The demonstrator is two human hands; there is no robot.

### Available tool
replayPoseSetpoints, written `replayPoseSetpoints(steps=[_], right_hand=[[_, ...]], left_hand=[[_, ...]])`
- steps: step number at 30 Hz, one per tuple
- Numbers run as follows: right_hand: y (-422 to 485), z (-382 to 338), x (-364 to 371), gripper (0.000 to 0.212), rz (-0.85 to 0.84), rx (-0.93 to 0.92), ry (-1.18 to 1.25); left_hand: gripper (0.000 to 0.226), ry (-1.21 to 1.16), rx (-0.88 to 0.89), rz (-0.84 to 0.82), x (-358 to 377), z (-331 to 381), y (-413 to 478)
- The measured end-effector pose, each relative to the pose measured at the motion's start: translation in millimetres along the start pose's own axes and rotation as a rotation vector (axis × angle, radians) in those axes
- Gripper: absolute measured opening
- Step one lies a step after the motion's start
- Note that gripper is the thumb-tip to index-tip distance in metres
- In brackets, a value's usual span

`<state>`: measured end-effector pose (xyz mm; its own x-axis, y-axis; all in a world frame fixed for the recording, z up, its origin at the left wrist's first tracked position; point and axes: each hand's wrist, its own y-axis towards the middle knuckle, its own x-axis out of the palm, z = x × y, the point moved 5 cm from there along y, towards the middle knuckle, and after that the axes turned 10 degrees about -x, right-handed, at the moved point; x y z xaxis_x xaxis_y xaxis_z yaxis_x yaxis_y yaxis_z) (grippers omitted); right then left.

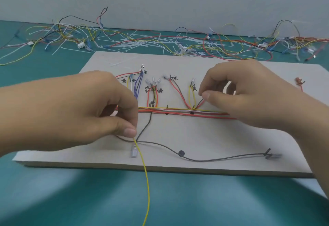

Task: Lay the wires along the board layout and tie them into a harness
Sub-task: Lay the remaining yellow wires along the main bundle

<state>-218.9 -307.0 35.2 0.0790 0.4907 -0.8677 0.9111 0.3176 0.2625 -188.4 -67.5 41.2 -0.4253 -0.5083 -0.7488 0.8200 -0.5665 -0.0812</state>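
A grey layout board (213,136) lies on the teal table. A bundle of red, yellow and white wires (178,111) runs across its middle, with branches rising to labelled spots. My left hand (80,111) pinches a loose yellow wire (145,172) between thumb and fingers; the wire hangs off the board's front edge toward me. My right hand (249,94) pinches a thin wire end near the right yellow branch (192,97), above the bundle. A black wire (204,160) curves along the board's front part past a black peg (181,153).
Loose wires (71,31) and white cable ties (138,44) lie heaped along the back of the table by the wall. More tangled wires (293,42) sit at the back right. A small red terminal piece (299,81) lies on the board's right edge.
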Motion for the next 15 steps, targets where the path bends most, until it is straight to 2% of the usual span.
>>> replayPoseSetpoints(steps=[3, 6, 8, 11, 15], right_hand=[[1.5, -14.1, 5.7, 0.012, 0.02, -0.068, 0.065], [2.1, -24.3, 12.4, 0.018, 0.017, -0.1, 0.183], [2.2, -28.4, 16.8, 0.023, -0.016, -0.068, 0.328], [1.3, -33.8, 20.8, 0.028, -0.07, -0.012, 0.549], [-1.7, -51.0, 31.4, 0.025, -0.16, 0.013, 0.633]], left_hand=[[0.007, -0.073, 0.032, -0.001, -2.0, -0.3, 12.9], [0.009, -0.134, 0.074, -0.016, -2.6, 7.3, 19.7], [0.02, -0.13, 0.151, -0.107, 1.1, 22.8, 24.5], [0.014, -0.084, 0.196, -0.186, 9.7, 38.1, 28.8], [0.016, -0.097, 0.227, -0.233, 10.6, 27.5, 33.6]])
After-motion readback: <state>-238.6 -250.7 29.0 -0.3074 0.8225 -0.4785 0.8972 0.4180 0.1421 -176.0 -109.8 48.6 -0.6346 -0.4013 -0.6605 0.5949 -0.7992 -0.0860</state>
